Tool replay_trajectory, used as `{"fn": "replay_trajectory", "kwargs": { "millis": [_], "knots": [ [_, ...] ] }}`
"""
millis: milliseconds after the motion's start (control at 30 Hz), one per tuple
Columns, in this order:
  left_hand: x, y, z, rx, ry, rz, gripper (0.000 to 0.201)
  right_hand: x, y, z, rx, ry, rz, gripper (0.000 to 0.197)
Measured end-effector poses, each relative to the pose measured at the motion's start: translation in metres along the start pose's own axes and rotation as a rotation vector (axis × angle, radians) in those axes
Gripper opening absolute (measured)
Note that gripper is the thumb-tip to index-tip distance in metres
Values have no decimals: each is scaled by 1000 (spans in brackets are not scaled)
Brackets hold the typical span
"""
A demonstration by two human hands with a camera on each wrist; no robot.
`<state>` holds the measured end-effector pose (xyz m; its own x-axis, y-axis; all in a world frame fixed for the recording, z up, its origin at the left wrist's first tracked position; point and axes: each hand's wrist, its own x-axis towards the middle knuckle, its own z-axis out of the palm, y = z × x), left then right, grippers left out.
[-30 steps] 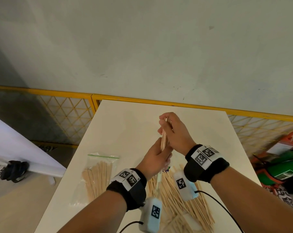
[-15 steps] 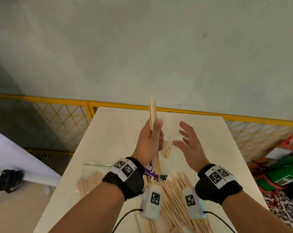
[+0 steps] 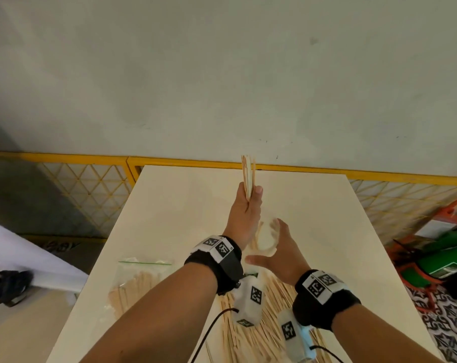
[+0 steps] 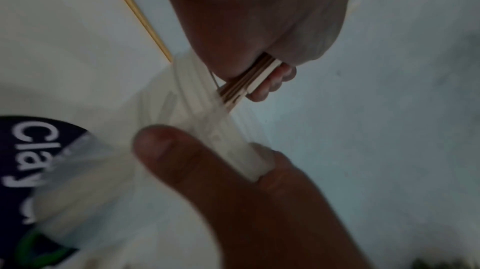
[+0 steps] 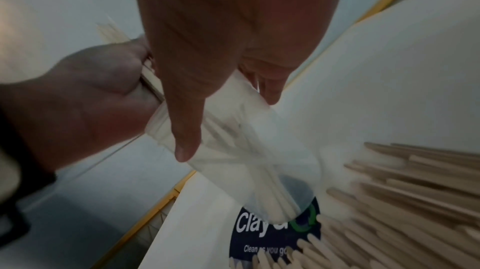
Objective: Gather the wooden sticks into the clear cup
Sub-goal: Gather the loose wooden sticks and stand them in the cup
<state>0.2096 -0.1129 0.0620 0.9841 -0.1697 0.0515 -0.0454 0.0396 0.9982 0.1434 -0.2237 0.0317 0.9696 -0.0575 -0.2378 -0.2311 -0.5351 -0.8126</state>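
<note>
L hand (image 3: 244, 218) pinches a bundle of flat, pale wooden sticks (image 3: 248, 176) upright, just above the clear cup (image 3: 266, 238). R hand (image 3: 279, 254) fingers wrap the cup: thin, see-thru plastic w/ sticks inside.

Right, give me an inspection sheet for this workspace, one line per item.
Surface: cream table, far part bare.
Job's things: bundle of wooden sticks upright in the left hand; clear cup held in the right hand, a few sticks already inside; loose stick pile at the near edge.
Clutter: zip bag of sticks; dark label reading "Clay".
Grippers: left hand grips the bundle; right hand's fingers wrap the cup.
Cables: black wrist-camera cables, hanging over the stick pile.
Surroundings: yellow mesh fence, grey wall, green and orange equipment.
</note>
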Motion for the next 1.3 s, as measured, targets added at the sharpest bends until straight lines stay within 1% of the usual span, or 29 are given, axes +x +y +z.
{"fn": "replay_trajectory", "kwargs": {
  "millis": [67,133,200,300,367,467,600,667,700,833,867,1000,1067,1167,1233,1300],
  "knots": [
    [8,8,3,-102,3,-22,21,2,2,0,-14,-8,-13,122],
    [16,11,4,-102,-6,-33,22,4,5,-1,-36,-7,-29,121],
    [17,6,5,-49,-50,-36,22,5,6,-3,-10,-20,-39,120],
    [15,-2,8,145,-108,-58,19,7,5,-6,23,-38,-49,117],
    [18,-3,11,179,-74,-95,17,10,5,-6,2,-38,-49,118],
    [21,-4,12,66,7,-136,12,11,4,-4,-22,-29,-36,122],
    [22,-4,17,75,-20,-170,11,10,3,-6,-5,-30,-43,119],
    [23,-1,17,86,-34,-174,3,12,3,-7,-4,-20,-47,113],
    [23,1,16,94,-40,-168,5,13,3,-7,-6,-18,-51,111],
    [24,2,14,80,-34,-181,38,12,2,-7,-28,-21,-71,109],
    [25,2,14,81,-17,-193,43,12,2,-7,-29,-28,-76,109],
    [29,-3,12,83,39,-192,50,13,3,-8,-6,-37,-63,114],
    [27,-4,12,94,53,-161,46,13,3,-9,-48,-30,-70,112],
    [25,-5,16,82,34,-92,22,13,4,-10,-78,-26,-68,117],
    [26,-5,16,124,23,-66,23,14,4,-10,-95,-24,-68,118],
    [28,-7,14,178,25,-64,24,14,3,-10,-95,-17,-64,114]
  ]
}}
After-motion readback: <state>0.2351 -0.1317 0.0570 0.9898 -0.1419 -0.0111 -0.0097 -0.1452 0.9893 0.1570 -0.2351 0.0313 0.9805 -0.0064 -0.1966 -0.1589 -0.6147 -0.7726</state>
